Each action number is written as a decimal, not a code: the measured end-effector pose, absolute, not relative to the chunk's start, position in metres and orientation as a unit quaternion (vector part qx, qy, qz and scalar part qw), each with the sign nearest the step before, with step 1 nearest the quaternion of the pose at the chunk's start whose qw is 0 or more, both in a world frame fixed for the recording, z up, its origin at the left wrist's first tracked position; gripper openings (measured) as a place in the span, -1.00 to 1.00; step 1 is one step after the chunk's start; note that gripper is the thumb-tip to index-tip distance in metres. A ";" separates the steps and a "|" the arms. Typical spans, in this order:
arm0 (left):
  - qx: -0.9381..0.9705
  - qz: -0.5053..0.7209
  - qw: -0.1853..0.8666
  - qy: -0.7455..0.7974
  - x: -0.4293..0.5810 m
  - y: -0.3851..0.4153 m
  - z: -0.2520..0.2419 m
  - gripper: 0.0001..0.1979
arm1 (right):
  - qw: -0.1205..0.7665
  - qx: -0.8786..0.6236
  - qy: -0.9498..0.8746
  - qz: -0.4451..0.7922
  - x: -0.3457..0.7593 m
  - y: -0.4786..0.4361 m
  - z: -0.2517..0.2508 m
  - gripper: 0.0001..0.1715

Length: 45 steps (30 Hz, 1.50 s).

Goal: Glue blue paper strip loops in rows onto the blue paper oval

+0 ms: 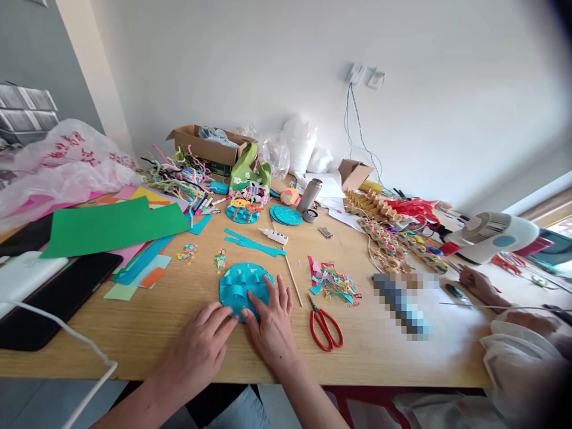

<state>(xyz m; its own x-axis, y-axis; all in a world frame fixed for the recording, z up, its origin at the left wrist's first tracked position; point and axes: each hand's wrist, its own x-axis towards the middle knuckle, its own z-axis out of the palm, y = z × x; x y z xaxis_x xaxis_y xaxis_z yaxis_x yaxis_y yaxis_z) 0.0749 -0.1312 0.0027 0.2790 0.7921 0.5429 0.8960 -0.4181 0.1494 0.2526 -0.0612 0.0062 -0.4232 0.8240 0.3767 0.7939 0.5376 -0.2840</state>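
Observation:
A round teal paper disc (241, 285) with raised paper strips lies on the wooden table (179, 322) in front of me. My right hand (272, 322) lies flat on the disc's near right edge, fingers spread and pressing it down. My left hand (201, 345) rests on the table just left of it, its fingertips touching the disc's near edge; the fingers are stretched out and hold nothing. Red-handled scissors (325, 326) lie shut just right of my right hand. A thin wooden stick (294, 280) lies beside the disc.
Teal paper strips (252, 242), a glue bottle (273, 236), confetti piles (186, 254) and paper scraps (335, 281) lie beyond the disc. Green paper (111, 226), a black tablet (58, 298) and a white cable (80, 345) sit left. Another person's hand (476, 283) works at the right.

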 end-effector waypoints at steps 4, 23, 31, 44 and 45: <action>-0.801 -0.266 0.086 -0.530 0.084 -0.132 -0.002 -0.47 | 0.250 -0.481 -0.840 0.032 0.253 -0.061 0.007 -0.61; -0.791 -0.261 0.102 -0.544 0.084 -0.128 -0.007 -0.53 | 0.279 -0.461 -0.842 0.025 0.257 -0.064 0.011 -0.63; -0.793 -0.260 0.094 -0.543 0.083 -0.129 -0.005 -0.54 | 0.262 -0.464 -0.845 0.050 0.256 -0.064 0.007 -0.59; -0.797 -0.234 0.117 -0.545 0.089 -0.128 -0.003 -0.55 | 0.232 -0.466 -0.851 0.070 0.254 -0.062 0.009 -0.53; -0.797 -0.233 0.120 -0.544 0.091 -0.126 -0.004 -0.56 | 0.229 -0.468 -0.850 0.072 0.255 -0.062 0.009 -0.53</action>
